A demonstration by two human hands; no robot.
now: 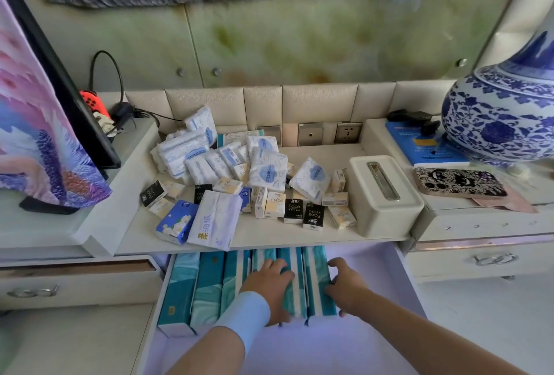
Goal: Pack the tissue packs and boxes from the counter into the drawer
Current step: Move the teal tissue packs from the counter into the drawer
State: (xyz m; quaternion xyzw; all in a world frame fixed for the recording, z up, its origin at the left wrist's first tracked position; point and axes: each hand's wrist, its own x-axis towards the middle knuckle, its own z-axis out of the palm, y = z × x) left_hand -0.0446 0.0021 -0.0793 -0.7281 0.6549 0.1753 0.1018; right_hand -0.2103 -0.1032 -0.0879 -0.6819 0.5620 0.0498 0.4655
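Teal-and-white soft tissue packs [207, 287] stand on edge in the open white drawer [299, 344], left hand [269, 281] flat-fingered on their tops, right hand [346, 287] at 3 o'clock curled round the end pack, likely tightening the row to free room for the heap of small white packets [227, 170] on the counter at 12 o'clock.

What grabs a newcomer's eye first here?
The jumbled heap of small tissue packs in the middle of the counter, then the big blue-and-white vase at the right edge. Below, a row of teal tissue packs stands in the open drawer, with the left hand flat on it and the right hand curled round the end pack.
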